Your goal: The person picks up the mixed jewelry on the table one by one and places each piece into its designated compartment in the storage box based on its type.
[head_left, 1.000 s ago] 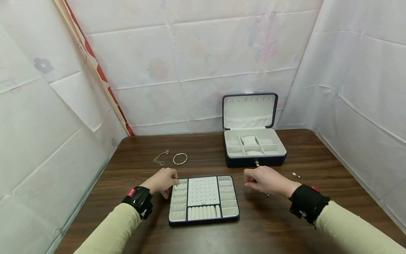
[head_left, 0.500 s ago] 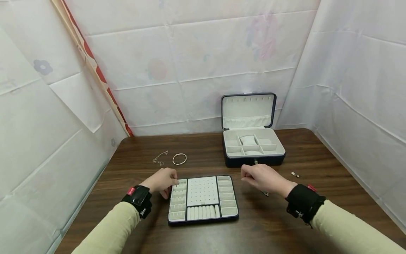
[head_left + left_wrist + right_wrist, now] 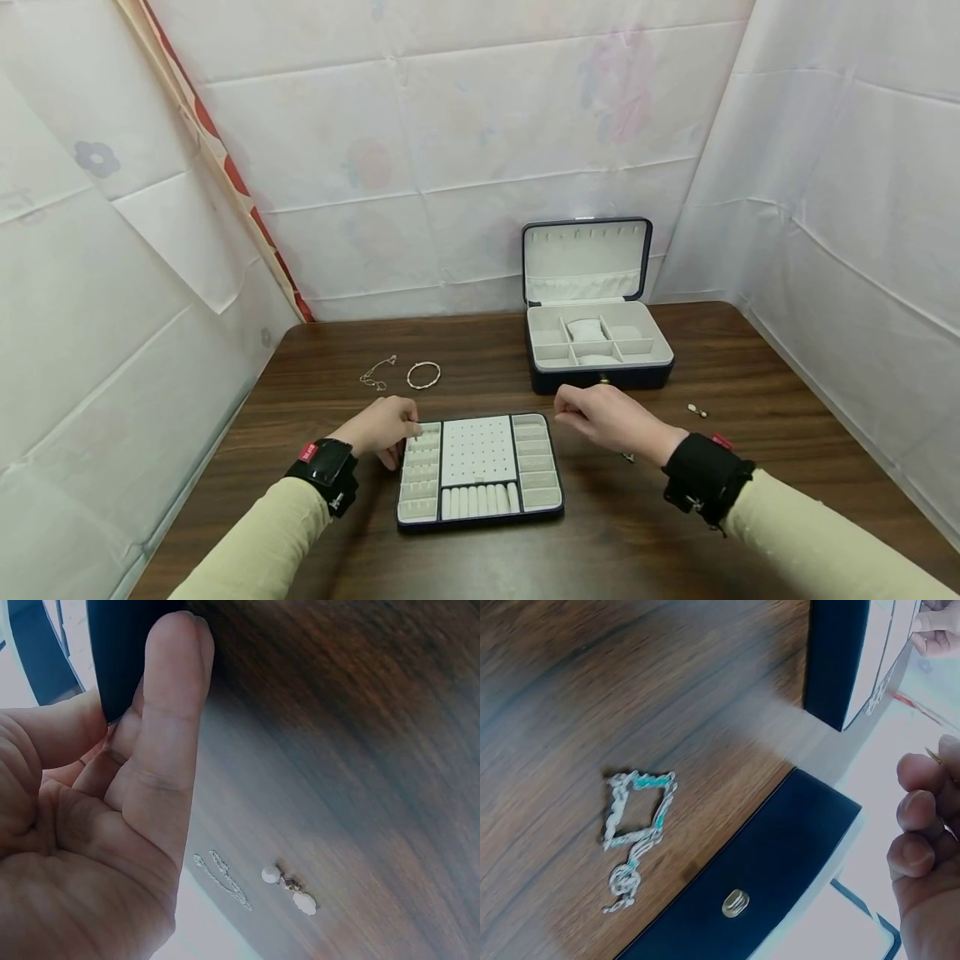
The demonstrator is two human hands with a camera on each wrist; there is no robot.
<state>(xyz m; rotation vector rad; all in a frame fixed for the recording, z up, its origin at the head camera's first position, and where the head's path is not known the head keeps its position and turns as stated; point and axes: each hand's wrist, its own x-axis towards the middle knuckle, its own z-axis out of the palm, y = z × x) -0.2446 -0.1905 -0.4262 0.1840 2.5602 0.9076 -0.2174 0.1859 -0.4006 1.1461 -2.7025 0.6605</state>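
My left hand [image 3: 381, 429] grips the upper left corner of a navy-edged jewelry tray [image 3: 480, 450], thumb on one side and fingers on the other; the left wrist view shows the navy side wall [image 3: 120, 652] between them. To the right of the tray, above the table, hangs my right hand [image 3: 617, 421] with its fingers curled. In the right wrist view a thin gold-coloured tip [image 3: 933, 755] sticks out at the fingertips; the rest of that small piece is hidden. The tray has a dotted panel, ring rolls and side compartments.
Behind stands an open jewelry box [image 3: 600, 379] with a gold clasp [image 3: 735, 903]. A thin chain [image 3: 378, 373] and a bangle [image 3: 424, 375] lie back left. Pearl-like earring [image 3: 697, 411] lies at right. A white-and-turquoise bracelet [image 3: 637, 817] lies near the box.
My right hand has drifted left toward the tray's upper right corner, fingers still curled. The left hand and the tray stay in place.
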